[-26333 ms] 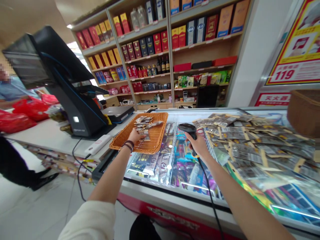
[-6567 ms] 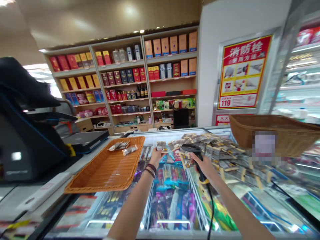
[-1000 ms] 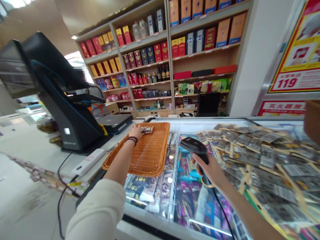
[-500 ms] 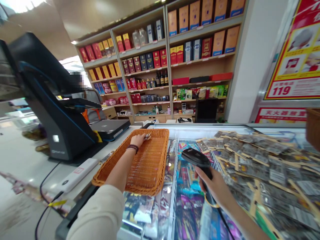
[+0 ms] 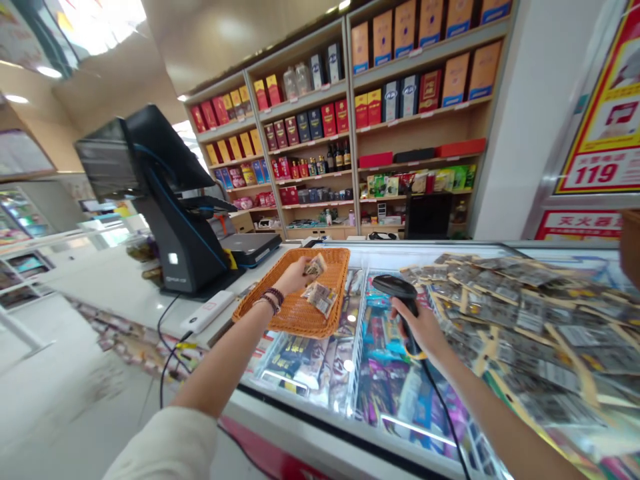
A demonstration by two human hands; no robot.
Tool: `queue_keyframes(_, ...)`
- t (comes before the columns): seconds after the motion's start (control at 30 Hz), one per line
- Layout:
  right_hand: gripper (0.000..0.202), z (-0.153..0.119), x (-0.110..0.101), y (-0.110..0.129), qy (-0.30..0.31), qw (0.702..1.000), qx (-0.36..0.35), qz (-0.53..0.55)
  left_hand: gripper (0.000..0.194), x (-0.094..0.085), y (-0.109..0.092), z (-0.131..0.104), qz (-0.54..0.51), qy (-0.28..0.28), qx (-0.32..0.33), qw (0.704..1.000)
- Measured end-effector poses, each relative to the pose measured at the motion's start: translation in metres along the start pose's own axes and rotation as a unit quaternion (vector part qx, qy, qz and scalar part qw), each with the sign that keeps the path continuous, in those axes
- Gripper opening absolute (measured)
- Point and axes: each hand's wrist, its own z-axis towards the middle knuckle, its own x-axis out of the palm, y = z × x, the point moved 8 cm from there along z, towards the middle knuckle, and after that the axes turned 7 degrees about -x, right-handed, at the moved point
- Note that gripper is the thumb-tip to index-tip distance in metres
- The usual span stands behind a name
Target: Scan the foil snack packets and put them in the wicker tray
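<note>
My left hand, with beaded bracelets on the wrist, is over the orange wicker basket and pinches a small clear packet. A second small packet lies in the basket just below it. My right hand is wrapped round the handle of a black barcode scanner, whose cable hangs down below the hand. The scanner is to the right of the basket, over the glass top of a freezer holding coloured packages.
Many flat packets are spread over the freezer's right side. Left of the basket stand a black point-of-sale terminal, a flat scale and a white device. Stocked shelves line the back.
The view has shifted, showing more counter at left. A packet now lies in the basket, and the one in my left hand shows more fully. My right hand still holds the scanner.
</note>
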Motion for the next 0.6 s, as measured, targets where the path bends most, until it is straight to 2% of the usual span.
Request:
queue_keyframes(0.07, 0.073, 0.002, -0.006, -0.001, -0.012, 1.0, 0.007, 0.019, 0.031, 0.006, -0.016, -0.004, -0.1, -0.017, -0.031, 0.994)
queue_keyframes(0.1, 0.073, 0.003, -0.01, -0.001, -0.023, 0.999, 0.006, 0.032, 0.029, 0.016, -0.026, -0.007, -0.163, -0.012, -0.039, 0.986)
queue_keyframes(0.17, 0.074, 0.003, -0.02, 0.001, -0.05, 0.997, 0.002, 0.055, 0.033, 0.045, -0.049, -0.016, -0.295, 0.011, -0.051, 0.954)
queue_keyframes(0.23, 0.074, 0.001, -0.031, 0.003, -0.072, 0.995, -0.004, 0.068, 0.033, 0.08, -0.07, -0.025, -0.41, 0.025, -0.074, 0.909)
queue_keyframes(0.33, 0.072, -0.002, -0.048, 0.005, -0.1, 0.992, -0.011, 0.071, 0.036, 0.14, -0.092, -0.037, -0.566, 0.059, -0.152, 0.808)
queue_keyframes(0.43, 0.071, -0.005, -0.062, 0.004, -0.129, 0.989, -0.01, 0.064, 0.035, 0.187, -0.104, -0.046, -0.677, 0.086, -0.219, 0.697)
queue_keyframes(0.53, 0.069, -0.006, -0.065, 0.004, -0.132, 0.99, -0.003, 0.057, 0.027, 0.216, -0.106, -0.054, -0.746, 0.107, -0.263, 0.603)
queue_keyframes(0.6, 0.069, -0.008, -0.064, 0.008, -0.132, 0.99, -0.008, 0.05, 0.02, 0.226, -0.103, -0.059, -0.772, 0.12, -0.282, 0.557)
